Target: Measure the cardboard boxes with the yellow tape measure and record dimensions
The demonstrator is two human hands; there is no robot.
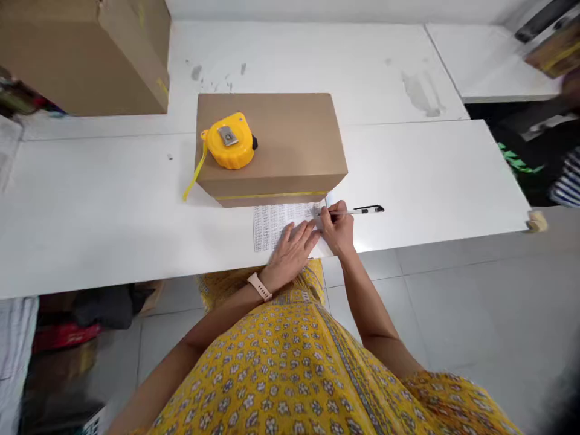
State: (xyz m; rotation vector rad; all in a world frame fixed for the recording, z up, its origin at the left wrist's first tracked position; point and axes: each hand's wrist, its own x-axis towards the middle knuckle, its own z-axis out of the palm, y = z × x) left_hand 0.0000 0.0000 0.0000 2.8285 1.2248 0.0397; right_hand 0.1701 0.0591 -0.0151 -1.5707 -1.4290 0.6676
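Observation:
A pen [368, 209] with a clear barrel and black end is pinched in my right hand [338, 229], its tip down at a sheet of paper [267, 228] covered in rows of small writing. My left hand [295, 251] lies flat on the lower part of that sheet, fingers stretched out, with a pale pink watch strap on the wrist. Just beyond both hands sits a closed brown cardboard box [290, 139], which seems to cover the sheet's far edge. On the box's left side rests a yellow tape measure [231, 142], its wrist strap hanging over the edge.
The white table [113, 205] runs across in front of me. A larger cardboard box [81, 60] stands at the back left. Dark items lie on a shelf under the table at left. At the far right, a person's striped clothing [568, 178] shows, blurred.

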